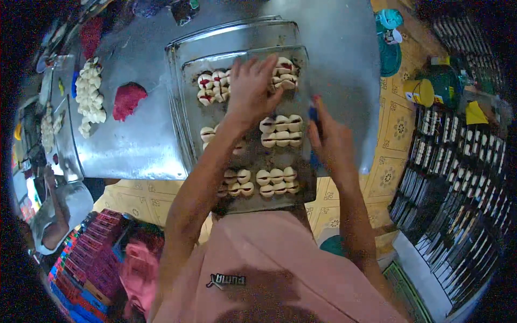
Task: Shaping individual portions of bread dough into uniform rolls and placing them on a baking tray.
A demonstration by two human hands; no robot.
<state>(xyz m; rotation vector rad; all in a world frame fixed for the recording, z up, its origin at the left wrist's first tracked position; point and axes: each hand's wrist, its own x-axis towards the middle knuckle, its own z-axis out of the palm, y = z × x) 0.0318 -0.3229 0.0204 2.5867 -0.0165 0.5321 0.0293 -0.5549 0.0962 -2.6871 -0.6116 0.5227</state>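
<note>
left hand (250,86), open with fingers spread, is over the upper slit dough buns (284,81) on the metal baking tray (269,202), contact unclear; right hand (332,134), beside the tray, is curled around a blue tool (313,113).

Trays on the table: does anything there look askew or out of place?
Yes. The top tray is not squarely over the tray beneath, and its near end seems to overhang the table.
</note>
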